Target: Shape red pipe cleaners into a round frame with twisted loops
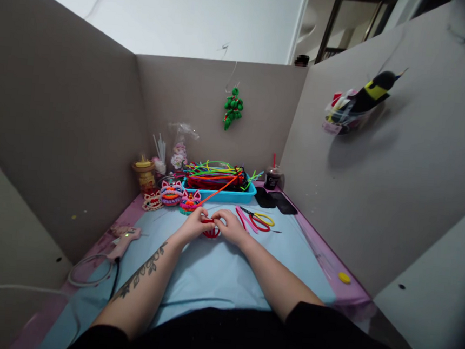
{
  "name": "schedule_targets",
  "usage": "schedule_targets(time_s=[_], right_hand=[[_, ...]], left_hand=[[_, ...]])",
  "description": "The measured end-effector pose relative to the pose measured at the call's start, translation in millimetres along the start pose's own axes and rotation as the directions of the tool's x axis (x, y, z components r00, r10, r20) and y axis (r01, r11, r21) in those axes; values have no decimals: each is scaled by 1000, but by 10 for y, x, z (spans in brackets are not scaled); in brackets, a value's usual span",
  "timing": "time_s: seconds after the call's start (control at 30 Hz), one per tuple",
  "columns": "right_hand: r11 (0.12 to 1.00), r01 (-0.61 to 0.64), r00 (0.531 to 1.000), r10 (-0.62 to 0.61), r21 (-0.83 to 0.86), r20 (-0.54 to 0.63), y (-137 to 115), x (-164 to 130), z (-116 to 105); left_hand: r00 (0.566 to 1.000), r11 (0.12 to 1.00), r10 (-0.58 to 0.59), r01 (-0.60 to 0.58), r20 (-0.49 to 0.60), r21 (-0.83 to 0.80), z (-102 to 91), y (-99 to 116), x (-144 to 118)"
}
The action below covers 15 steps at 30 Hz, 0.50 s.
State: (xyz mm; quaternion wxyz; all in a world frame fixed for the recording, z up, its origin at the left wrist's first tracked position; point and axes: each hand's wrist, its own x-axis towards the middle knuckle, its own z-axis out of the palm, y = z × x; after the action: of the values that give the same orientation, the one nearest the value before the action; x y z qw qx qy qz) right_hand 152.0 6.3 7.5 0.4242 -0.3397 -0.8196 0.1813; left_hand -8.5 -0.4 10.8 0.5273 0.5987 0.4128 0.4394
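Observation:
Over the middle of the blue cloth, my left hand and my right hand meet at a small rounded frame of red pipe cleaner. Fingers of both hands are closed on its top edge. An orange pipe cleaner runs from beside my left fingers up toward the blue tray; whether I hold its end is hidden. Just beyond my left hand sit several animal-face pieces of coloured pipe cleaner. Scissors with yellow and red handles lie right of my right hand, beside pink pipe cleaner strips.
A blue tray heaped with pipe cleaners stands at the back. A pink glue gun with its cord lies left. Dark flat items, a lidded drink cup and a yellow cap are right. Grey partitions enclose the table.

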Motion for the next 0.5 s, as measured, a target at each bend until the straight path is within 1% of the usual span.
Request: schedule_targets(time_s=[0.07,0.13,0.27,0.5], right_hand=[[997,60,998,-60,-43,-4,-1,-4,4],[992,78,997,-79,-96,-4,10,-6,18],[982,27,999,-31,-188,-18,32,-8,50],[960,-70,997,75,-269,11,80,-3,100]], left_hand=[[999,998,-37,37,4,-58,-3,5,-6],[998,994,-69,69,6,-84,-3,8,-9],[997,994,-81,81,6,-77,11,11,-8],[999,999,-32,32,-9,27,21,-57,15]])
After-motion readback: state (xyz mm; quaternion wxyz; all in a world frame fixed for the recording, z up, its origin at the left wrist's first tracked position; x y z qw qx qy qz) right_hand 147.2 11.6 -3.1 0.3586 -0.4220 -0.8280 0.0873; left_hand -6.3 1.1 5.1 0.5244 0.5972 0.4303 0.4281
